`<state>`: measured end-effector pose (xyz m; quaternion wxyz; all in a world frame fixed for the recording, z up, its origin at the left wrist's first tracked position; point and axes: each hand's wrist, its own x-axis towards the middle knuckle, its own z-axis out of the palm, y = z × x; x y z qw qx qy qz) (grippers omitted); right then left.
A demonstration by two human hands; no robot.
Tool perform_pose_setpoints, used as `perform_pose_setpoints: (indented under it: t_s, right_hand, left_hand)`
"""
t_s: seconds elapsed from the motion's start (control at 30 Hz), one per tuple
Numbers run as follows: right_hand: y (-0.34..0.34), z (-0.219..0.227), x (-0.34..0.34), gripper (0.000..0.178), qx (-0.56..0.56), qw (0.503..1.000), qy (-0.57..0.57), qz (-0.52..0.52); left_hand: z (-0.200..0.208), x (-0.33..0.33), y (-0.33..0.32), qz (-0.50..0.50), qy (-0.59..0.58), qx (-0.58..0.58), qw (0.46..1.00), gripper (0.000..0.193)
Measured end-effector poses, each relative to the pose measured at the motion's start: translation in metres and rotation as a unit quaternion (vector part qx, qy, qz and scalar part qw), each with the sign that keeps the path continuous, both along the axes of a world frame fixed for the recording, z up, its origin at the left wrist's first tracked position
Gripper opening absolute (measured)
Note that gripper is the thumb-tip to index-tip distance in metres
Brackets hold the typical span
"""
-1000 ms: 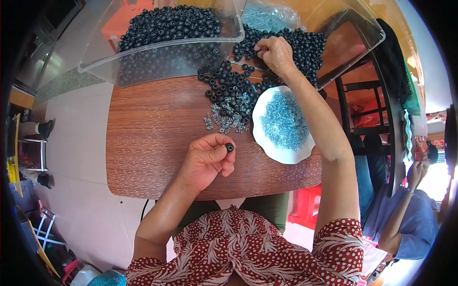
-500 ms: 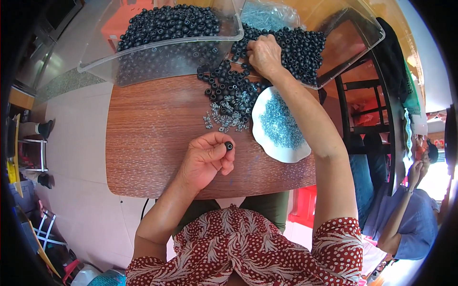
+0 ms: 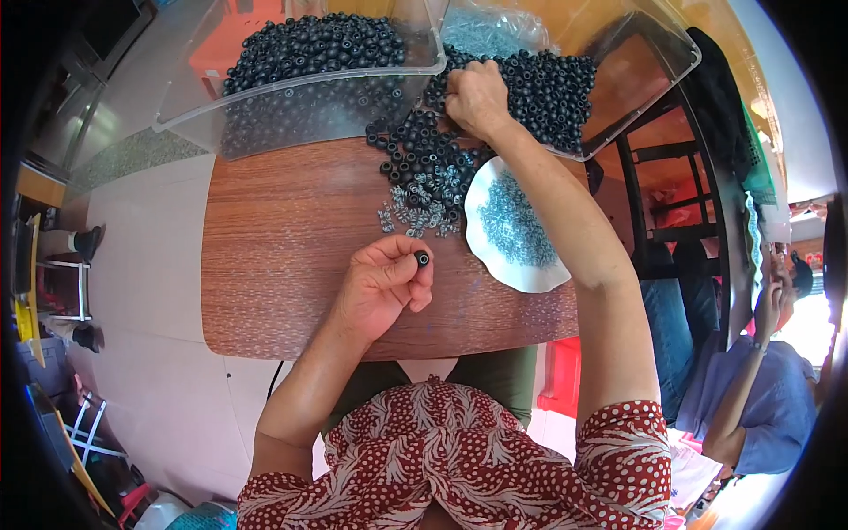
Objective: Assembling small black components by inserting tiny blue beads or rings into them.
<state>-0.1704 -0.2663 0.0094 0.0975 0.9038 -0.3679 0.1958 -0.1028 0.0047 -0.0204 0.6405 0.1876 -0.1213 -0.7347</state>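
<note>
Between thumb and fingers, my left hand [image 3: 386, 281] pinches a small black round piece [image 3: 422, 259], with a pale ring showing at its middle. It is held above the near part of the table. My right hand [image 3: 478, 99] reaches far forward to the edge of a heap of black round pieces [image 3: 552, 99]. Its fingers are curled down, and their tips and anything in them are hidden. Several loose black pieces [image 3: 422, 146] spill onto the table, with small clear pieces [image 3: 415, 212] at their near side. A white wavy-edged plate [image 3: 478, 238] of clear bits lies under my right forearm.
A clear plastic bin [image 3: 300, 84] of black pieces stands at the far left. Another clear bin [image 3: 640, 97] lies around the right heap, with a clear bag [image 3: 495, 31] behind. The brown table [image 3: 265, 256] has rounded corners. A person [image 3: 768, 397] sits at the right.
My right hand has shifted slightly left and away from me at the heap's edge. My left hand keeps its pinch on the black piece. The whole view has shifted a little.
</note>
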Motion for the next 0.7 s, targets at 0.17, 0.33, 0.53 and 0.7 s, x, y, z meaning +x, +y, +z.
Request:
perform_pose_setpoints:
  t_s: [0.17, 0.33, 0.53, 0.7]
  right_hand:
    - [-0.001, 0.016, -0.014, 0.011, 0.177, 0.972, -0.156, 0.006]
    - [0.007, 0.017, -0.039, 0.011, 0.325, 0.906, -0.269, 0.02]
    - [0.097, 0.049, -0.07, 0.009, 0.501, 0.791, -0.347, 0.06]
    - [0.185, 0.037, -0.099, 0.009, 0.322, 0.922, -0.181, 0.117]
  left_hand:
    - [0.003, 0.001, 0.004, 0.007, -0.001, 0.002, 1.0, 0.016]
    - [0.001, 0.0, 0.005, 0.003, 0.002, 0.007, 1.0, 0.014]
    - [-0.003, 0.0, 0.009, 0.002, 0.008, 0.001, 1.0, 0.013]
    - [-0.006, 0.003, 0.006, 0.026, 0.0, 0.007, 1.0, 0.013]
